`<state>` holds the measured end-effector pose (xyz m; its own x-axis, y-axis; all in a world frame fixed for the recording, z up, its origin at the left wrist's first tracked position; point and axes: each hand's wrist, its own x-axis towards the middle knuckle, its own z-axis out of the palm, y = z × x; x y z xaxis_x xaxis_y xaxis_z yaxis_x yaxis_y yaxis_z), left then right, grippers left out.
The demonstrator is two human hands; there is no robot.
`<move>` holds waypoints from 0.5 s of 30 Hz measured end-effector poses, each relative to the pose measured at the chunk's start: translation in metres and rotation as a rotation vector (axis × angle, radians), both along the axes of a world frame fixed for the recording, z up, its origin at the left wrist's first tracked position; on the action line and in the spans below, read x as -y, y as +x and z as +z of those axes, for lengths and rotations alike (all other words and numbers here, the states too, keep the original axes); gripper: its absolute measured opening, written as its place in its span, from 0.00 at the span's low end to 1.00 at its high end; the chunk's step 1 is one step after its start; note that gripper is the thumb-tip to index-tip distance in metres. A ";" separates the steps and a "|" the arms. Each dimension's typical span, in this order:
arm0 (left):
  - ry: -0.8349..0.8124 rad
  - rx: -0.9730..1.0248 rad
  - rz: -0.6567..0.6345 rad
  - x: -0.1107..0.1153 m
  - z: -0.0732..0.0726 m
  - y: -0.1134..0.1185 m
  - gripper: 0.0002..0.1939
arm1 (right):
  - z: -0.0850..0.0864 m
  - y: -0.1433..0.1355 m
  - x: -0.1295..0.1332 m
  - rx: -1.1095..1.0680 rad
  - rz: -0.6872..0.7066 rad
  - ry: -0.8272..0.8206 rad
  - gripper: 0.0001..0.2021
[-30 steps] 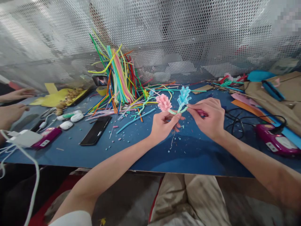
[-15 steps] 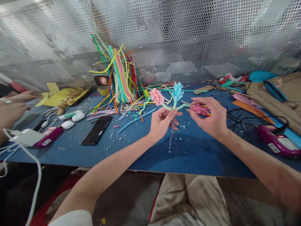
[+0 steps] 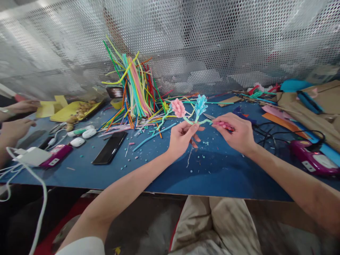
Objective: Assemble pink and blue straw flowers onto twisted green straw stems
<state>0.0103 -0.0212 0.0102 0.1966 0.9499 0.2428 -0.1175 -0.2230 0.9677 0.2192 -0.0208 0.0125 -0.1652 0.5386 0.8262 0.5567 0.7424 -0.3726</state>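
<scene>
My left hand (image 3: 182, 139) is closed, thumb and fingers pinching the joined green stems of a bunch of pipe-cleaner flowers. A pale pink flower (image 3: 178, 108) and a light blue flower (image 3: 201, 106) rise above the fingertips. A thin twisted wire (image 3: 189, 157) hangs beneath that hand. From the bunch a green stem (image 3: 205, 122) reaches right, to a darker pink pipe-cleaner flower (image 3: 225, 125). My right hand (image 3: 237, 134) is closed around this flower and partly covers it. Behind the stem shows a grey metal point (image 3: 209, 116), perhaps of scissors.
A tall bundle of coloured pipe cleaners (image 3: 138, 86) stands at the back. On the left are a black phone (image 3: 110, 148), a yellow tray (image 3: 63, 112), a charger (image 3: 33, 156) with cables, and another person's hand (image 3: 16, 132). A purple power strip (image 3: 313, 159) lies right.
My right hand's fingers have closed further over the darker pink flower, hiding more of it. The hanging wire has swung slightly left. My left hand keeps its place.
</scene>
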 end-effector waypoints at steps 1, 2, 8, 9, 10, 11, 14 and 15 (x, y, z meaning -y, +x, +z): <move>-0.002 0.005 -0.005 0.000 0.000 0.000 0.19 | -0.001 -0.003 0.001 -0.039 -0.015 -0.007 0.05; -0.004 0.010 -0.010 0.000 0.000 0.000 0.19 | -0.002 -0.006 0.002 -0.080 -0.034 -0.016 0.05; -0.019 0.021 -0.006 0.000 0.000 0.002 0.20 | -0.009 -0.021 0.006 -0.221 -0.103 -0.078 0.05; -0.022 0.024 -0.006 0.000 -0.001 0.003 0.20 | -0.010 -0.021 0.005 -0.227 -0.101 -0.089 0.05; -0.024 0.027 -0.007 0.000 -0.001 0.003 0.20 | -0.010 -0.021 0.005 -0.225 -0.098 -0.100 0.05; -0.025 0.030 -0.008 0.000 -0.001 0.003 0.20 | -0.010 -0.019 0.004 -0.216 -0.093 -0.106 0.07; -0.008 0.035 -0.011 -0.003 -0.001 0.002 0.19 | -0.007 -0.011 0.004 -0.153 -0.027 -0.093 0.17; 0.002 0.037 -0.011 -0.006 -0.001 0.000 0.19 | -0.006 -0.007 0.003 -0.145 0.014 -0.084 0.19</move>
